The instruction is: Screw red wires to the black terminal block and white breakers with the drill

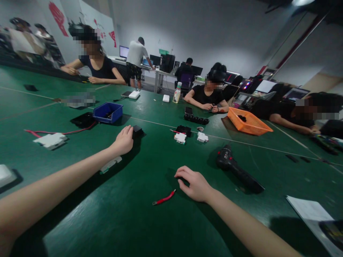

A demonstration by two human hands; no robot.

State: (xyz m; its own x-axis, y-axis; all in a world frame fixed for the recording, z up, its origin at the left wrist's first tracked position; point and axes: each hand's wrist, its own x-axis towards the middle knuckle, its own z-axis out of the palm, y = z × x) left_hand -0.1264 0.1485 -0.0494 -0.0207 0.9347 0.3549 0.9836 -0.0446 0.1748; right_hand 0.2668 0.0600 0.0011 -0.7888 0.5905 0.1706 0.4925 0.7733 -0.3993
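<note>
Near: my right hand point(195, 185), fingers loosely bent and empty, just right of a red wire point(164, 198), probably light and floppy; pinch it mid-length. Farther left: my left hand point(123, 140) curls against a black box point(137, 131); grip unclear.

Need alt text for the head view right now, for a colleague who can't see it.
The person's left hand touches a small black block on the green table, while the right hand rests palm down beside a short red wire. A black electric screwdriver lies to the right; co-workers sit opposite.
</note>
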